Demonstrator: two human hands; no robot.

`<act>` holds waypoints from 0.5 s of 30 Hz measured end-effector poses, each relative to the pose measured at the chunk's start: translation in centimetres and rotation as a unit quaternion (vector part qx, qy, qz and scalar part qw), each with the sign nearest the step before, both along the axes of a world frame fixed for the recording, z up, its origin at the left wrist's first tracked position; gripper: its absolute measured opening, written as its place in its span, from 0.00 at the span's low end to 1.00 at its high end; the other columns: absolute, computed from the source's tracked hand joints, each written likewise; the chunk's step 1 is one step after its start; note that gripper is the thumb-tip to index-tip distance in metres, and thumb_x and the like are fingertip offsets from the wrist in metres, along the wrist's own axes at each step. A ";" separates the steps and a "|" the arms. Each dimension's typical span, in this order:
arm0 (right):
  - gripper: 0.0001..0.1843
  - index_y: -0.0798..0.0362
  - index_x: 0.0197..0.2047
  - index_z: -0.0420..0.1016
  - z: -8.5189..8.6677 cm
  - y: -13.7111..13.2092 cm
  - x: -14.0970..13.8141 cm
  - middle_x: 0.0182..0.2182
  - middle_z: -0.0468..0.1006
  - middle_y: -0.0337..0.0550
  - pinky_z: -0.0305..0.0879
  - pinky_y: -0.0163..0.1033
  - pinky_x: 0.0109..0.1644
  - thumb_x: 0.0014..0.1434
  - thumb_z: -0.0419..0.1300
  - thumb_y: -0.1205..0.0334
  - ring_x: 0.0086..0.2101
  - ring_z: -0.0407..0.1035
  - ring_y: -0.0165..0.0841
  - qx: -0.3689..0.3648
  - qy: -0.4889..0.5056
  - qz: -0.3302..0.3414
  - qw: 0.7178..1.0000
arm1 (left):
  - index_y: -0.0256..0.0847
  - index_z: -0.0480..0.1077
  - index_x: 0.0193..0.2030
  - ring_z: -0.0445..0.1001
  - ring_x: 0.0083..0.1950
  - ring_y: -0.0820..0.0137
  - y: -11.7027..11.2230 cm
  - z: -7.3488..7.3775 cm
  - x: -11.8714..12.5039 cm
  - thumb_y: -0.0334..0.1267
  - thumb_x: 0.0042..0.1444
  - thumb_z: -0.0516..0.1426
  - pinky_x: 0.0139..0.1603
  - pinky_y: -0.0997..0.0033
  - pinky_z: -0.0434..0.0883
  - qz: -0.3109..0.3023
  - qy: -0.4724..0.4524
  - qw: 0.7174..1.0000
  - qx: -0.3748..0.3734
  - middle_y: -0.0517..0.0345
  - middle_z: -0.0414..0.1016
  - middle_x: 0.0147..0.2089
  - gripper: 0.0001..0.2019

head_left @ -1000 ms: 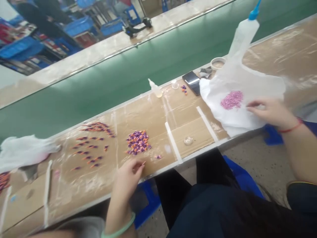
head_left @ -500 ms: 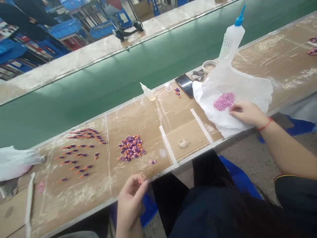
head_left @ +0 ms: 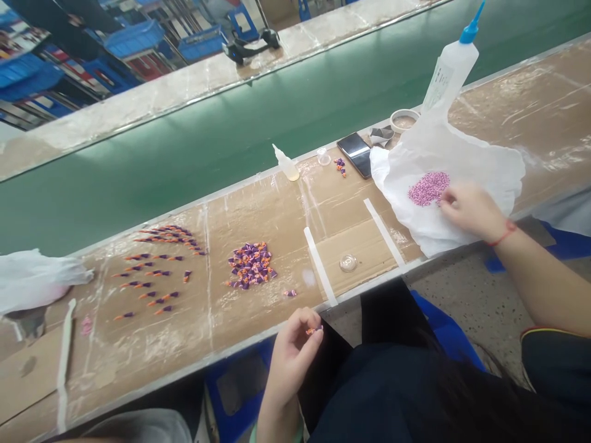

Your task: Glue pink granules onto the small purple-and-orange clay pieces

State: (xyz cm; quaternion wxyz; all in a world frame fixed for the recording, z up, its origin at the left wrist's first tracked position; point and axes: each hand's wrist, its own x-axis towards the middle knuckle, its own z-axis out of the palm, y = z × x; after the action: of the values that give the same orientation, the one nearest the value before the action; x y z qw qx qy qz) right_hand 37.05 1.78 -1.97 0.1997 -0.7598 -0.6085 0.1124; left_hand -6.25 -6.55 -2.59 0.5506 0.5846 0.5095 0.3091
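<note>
Fingers of the left hand (head_left: 295, 351) pinch a small orange piece (head_left: 313, 331) just below the desk (head_left: 258, 209) edge, above the lap. The right hand (head_left: 468, 209) rests on the white bag (head_left: 462, 154), fingers curled at the pink beads (head_left: 428, 187); if they grip any, I cannot tell.

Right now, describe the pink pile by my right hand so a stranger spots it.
On the bench, find the white plastic bag at the right. The pink bead pile lies on it, at the right hand; the mid-bench heap is purple and orange.
</note>
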 end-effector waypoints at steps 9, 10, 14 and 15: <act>0.12 0.47 0.41 0.74 1.3 -2.9 -3.5 0.33 0.77 0.41 0.71 0.43 0.45 0.54 0.68 0.56 0.37 0.73 0.36 0.108 0.385 -0.034 0.916 | 0.41 0.67 0.31 0.63 0.31 0.71 0.5 -0.8 3.7 0.45 0.60 0.61 0.33 0.70 0.64 -0.020 -0.072 0.997 -0.016 0.59 0.66 0.30 0.12; 0.14 0.48 0.41 0.75 1.2 -3.0 -4.3 0.32 0.77 0.40 0.72 0.43 0.44 0.53 0.69 0.54 0.36 0.73 0.35 0.104 0.410 -0.022 0.906 | 0.41 0.68 0.31 0.64 0.31 0.71 0.6 -0.7 4.2 0.45 0.60 0.61 0.33 0.70 0.64 -0.022 -0.074 0.997 -0.018 0.59 0.66 0.30 0.12; 0.17 0.50 0.35 0.75 1.5 -3.6 -7.6 0.30 0.75 0.39 0.72 0.38 0.37 0.51 0.72 0.48 0.32 0.70 0.30 0.067 0.515 0.026 0.854 | 0.40 0.70 0.31 0.65 0.30 0.72 1.7 0.3 6.4 0.42 0.59 0.61 0.32 0.72 0.64 -0.039 -0.107 0.993 0.011 0.59 0.68 0.29 0.10; 0.17 0.50 0.34 0.74 1.6 -3.8 -8.4 0.30 0.74 0.39 0.72 0.37 0.37 0.52 0.73 0.48 0.31 0.69 0.29 0.050 0.545 0.040 0.836 | 0.40 0.70 0.31 0.65 0.30 0.73 2.1 0.7 7.1 0.40 0.59 0.61 0.31 0.72 0.64 -0.041 -0.117 0.992 0.023 0.59 0.68 0.29 0.09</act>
State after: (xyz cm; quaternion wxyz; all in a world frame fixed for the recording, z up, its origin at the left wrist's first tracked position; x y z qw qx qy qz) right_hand 28.67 -1.98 -0.37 0.5320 -0.5397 -0.4362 0.4852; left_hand 0.84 -4.46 -1.90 0.6048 0.5774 0.4097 0.3646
